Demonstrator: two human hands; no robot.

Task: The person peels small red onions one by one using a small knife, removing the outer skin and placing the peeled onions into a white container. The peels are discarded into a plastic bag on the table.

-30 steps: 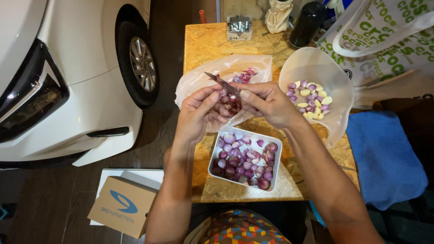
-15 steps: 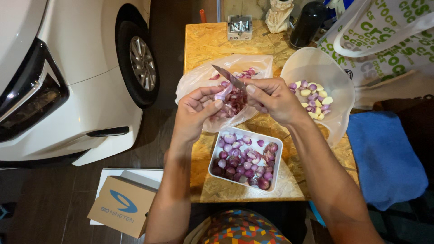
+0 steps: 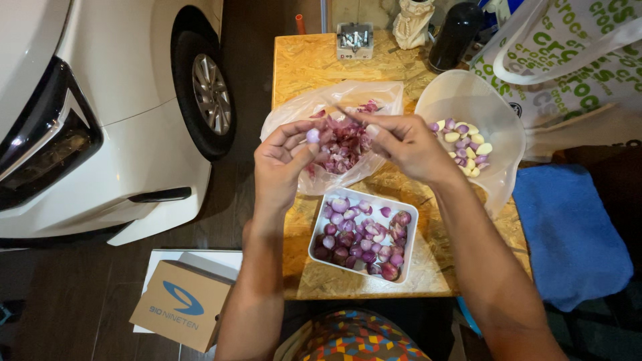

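Over the wooden table [image 3: 301, 67], left hand [image 3: 284, 164] pinches a peeled shallot [image 3: 312, 136] at its fingertips; right hand [image 3: 401, 142], just beside it, grips a knife [image 3: 348, 113].

Table [image 3: 314, 67]: pressed wood-chip board, rough and matt, showing pale flakes. Bag [image 3: 294, 117] under the peelings: thin clear plastic, crinkling and catching light. Tray [image 3: 411, 220]: smooth white plastic, holding glossy purple shallots [image 3: 358, 237]. Bowl [image 3: 468, 93]: translucent plastic, smooth. Cloth [image 3: 568, 234]: blue, soft, matt. Box [image 3: 177, 304]: brown cardboard, matt. Car [image 3: 127, 134]: white paintwork, shining glossy.
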